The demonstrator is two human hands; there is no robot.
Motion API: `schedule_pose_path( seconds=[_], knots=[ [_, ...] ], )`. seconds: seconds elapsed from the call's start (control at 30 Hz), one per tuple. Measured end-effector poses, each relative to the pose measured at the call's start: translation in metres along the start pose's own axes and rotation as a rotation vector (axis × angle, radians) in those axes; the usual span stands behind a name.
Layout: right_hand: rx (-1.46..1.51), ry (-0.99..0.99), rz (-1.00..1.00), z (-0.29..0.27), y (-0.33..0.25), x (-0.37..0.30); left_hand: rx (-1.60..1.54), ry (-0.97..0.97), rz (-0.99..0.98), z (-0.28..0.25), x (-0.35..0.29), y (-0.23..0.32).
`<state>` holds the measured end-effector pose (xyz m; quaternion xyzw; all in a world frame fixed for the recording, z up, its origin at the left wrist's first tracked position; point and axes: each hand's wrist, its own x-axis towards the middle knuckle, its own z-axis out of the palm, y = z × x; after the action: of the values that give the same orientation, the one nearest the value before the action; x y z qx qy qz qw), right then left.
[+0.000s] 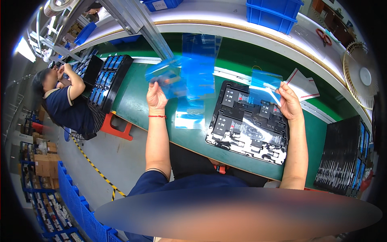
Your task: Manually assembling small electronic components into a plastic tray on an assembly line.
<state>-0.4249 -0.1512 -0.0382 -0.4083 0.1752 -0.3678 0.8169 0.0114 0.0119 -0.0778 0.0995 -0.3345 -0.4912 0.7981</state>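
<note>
We'd flag slippage or creasing first: the left sheet [174, 80] and right sheet [262, 80] are thin blue film, each pinched at one edge, so the free parts could flop or fold. The left one overlaps the loose film pile [198, 56] in view; if they touch, it could cling and drag others along. The right one overlaps the upper right part of the black tray [248, 148]; contact could nudge its batteries [222, 124]. We can't tell whether it touches.

Pose: left hand [157, 97] raised, forearm near upright, thumb and fingers closed on its sheet's lower edge. Right hand [291, 103] beside the tray's upper right, wrist bent inward, fingertips closed on its sheet's right edge.
</note>
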Motion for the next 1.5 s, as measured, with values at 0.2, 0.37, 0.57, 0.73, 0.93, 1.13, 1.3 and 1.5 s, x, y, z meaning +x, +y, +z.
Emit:
schedule_pose_path(
  seconds=[0.2, 0.37, 0.57, 0.73, 0.93, 1.13, 1.3, 1.5],
  knots=[
    [-0.021, -0.017, 0.005, -0.001, 0.004, 0.002, 0.462, 0.479, -0.106, -0.01, -0.043, 0.034],
    [-0.065, 0.045, -0.017, -0.005, 0.006, 0.004, 1.21, 0.856, -0.206, 0.009, -0.079, 0.074],
    [-0.044, 0.02, -0.026, -0.014, 0.009, 0.005, 1.187, 0.596, 0.1, 0.007, -0.051, 0.11],
    [-0.054, 0.039, -0.002, -0.006, 0.006, 0.005, 1.136, 0.27, 0.427, 0.036, 0.007, 0.143],
    [-0.03, -0.003, -0.023, -0.006, 0.006, 0.004, 1.13, 0.521, 0.274, 0.026, -0.023, 0.127],
    [-0.033, 0.083, 0.007, 0.0, 0.005, 0.005, 1.272, 0.845, -0.177, -0.021, -0.089, 0.099],
    [-0.058, 0.094, -0.004, -0.007, 0.006, 0.004, 2.02, 0.877, -0.257, -0.009, -0.087, 0.093],
    [-0.046, 0.067, -0.002, -0.01, 0.007, 0.004, 2.582, 0.721, -0.041, 0.021, -0.087, 0.066]
  ],
)
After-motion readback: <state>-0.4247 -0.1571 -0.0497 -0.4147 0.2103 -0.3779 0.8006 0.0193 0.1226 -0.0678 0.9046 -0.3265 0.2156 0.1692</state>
